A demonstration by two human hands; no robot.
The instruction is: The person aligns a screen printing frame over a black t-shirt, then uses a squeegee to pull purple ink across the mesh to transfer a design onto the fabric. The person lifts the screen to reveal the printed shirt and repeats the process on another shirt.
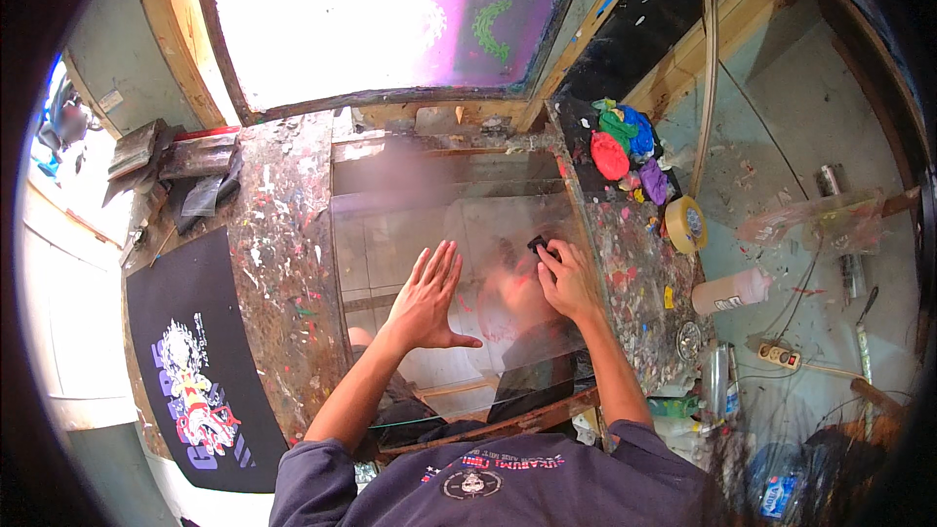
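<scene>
A clear glass pane point(390, 239) is set in the middle of the paint-spattered table. My left hand point(429, 295) is spread over the lower middle of the pane, palm down, fingers apart and holding nothing; whether it presses on the surface I cannot tell. On the right part of the pane, my right hand point(570, 279) pinches a small black object point(536, 244) between thumb and fingers. Its kind is too small to make out. Hazy reddish smears or reflections point(508, 288) show on the pane between both hands.
Left lies a black printed fabric panel point(190, 371), beneath some dark blocks point(200, 158). A framed screen point(508, 29) stands at the back. Right are colourful paint blobs point(610, 154), a tape roll point(686, 224), a bottle point(730, 292) and a power strip point(780, 356).
</scene>
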